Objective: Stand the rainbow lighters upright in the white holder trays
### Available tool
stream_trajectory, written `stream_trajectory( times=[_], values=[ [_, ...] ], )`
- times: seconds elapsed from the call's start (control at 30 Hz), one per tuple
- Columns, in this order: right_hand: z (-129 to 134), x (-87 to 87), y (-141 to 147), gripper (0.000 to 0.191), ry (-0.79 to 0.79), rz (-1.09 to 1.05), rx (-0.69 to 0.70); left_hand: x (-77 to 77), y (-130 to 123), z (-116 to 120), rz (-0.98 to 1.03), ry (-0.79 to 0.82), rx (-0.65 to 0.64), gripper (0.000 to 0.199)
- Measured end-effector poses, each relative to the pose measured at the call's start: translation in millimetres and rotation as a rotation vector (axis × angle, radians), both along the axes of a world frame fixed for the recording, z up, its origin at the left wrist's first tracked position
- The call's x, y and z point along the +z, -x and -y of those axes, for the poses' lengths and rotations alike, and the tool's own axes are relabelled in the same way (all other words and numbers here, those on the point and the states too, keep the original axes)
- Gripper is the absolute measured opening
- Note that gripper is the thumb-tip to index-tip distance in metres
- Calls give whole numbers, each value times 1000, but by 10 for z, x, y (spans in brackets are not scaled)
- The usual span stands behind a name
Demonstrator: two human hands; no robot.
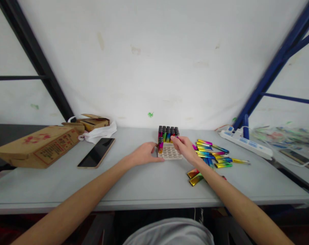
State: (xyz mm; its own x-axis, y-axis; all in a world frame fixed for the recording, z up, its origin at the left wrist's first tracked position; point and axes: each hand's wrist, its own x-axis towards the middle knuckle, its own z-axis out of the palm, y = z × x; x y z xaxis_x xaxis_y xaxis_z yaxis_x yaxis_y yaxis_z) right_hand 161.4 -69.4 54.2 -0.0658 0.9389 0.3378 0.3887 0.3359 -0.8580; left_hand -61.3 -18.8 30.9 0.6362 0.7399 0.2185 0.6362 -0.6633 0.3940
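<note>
- 1 cardboard box [37,144], far left, closed, red print on top, at the left end of the 1 grey table [134,183].
- 1 smaller open carton [94,123] behind it, flaps up; 1 crumpled white bag [99,132] just beside.
- 1 phone [96,153], dark screen up, lying between the cardboard box and left arm.
- Left hand [145,154]: 1, part open, thumb and fingers spread in a C at the tray's left side, thumb by the near corner; light contact at most, exact touch hard to tell.
- 1 pale tray [172,151], mid-table, round sockets in rows, near part mostly unfilled.
- Standing pieces [167,134]: dark-topped, metallic rainbow, packed upright at the tray's far side, 5 or so across, several rows deep, total unclear; a few more stand down the left edge by the left hand.
- Right hand [183,147]: 1, nearly closed, thumb and fingertips pinching 1 reddish-purple pinched piece [177,137] over the tray's right side; mostly hidden.
- Loose pieces [224,165]: over a dozen, lying flat, overlapping, right of the tray, some under the right forearm; exact count can't tell.
- 1 white power strip [246,142], blue-marked sockets, right rear.
</note>
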Motion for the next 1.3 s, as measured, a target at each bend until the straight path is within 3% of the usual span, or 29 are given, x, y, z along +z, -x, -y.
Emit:
stream_trajectory(
  times=[0.1,0.33,0.57,0.67,0.83,1.13,1.3],
  values=[
    [34,-4,53,50,-10,84,-60,22,-3,13,-5,12,1,64],
    [74,-5,94,34,-40,119,-42,43,-8,28,2,22,-2,61],
    [59,2,74,46,-93,197,-78,26,-4,15,-5,15,-10,62],
    [54,10,48,44,-111,263,-4,20,-2,11,-3,6,-7,61],
    [30,-18,24,44,-291,475,68,4,-5,1,-5,3,-9,62],
    [-29,-116,27,32,-208,579,91,22,-11,20,-1,-14,-26,58],
    [-34,-115,31,28,-184,577,181,31,-10,19,-23,-9,-20,57]
  ],
)
